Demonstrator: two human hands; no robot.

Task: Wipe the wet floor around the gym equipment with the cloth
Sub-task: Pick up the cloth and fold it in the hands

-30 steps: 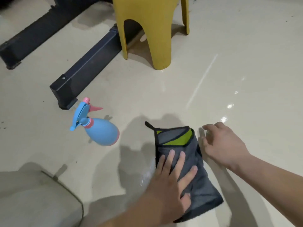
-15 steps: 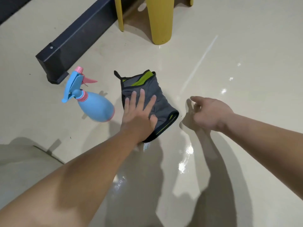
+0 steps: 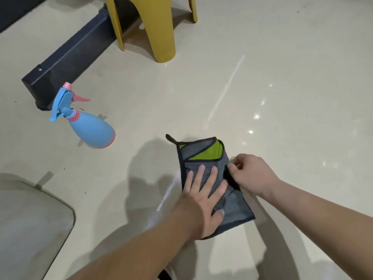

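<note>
A folded grey cloth with a green inner side and black edging lies flat on the glossy cream floor. My left hand presses on it with straight, spread fingers. My right hand is at the cloth's right edge, its fingers curled and pinching the black hem. A thin wet streak shows on the floor just left of the cloth. The dark metal base bar of the gym equipment runs diagonally at the upper left.
A blue spray bottle with a pink nozzle lies on its side left of the cloth. A yellow plastic stool stands at the top centre beside the bar. A grey cushion-like surface fills the lower left corner.
My left hand has drawn the cloth back toward me from beside the spray bottle. My right hand has moved in from the bare floor and taken the cloth's right edge.
</note>
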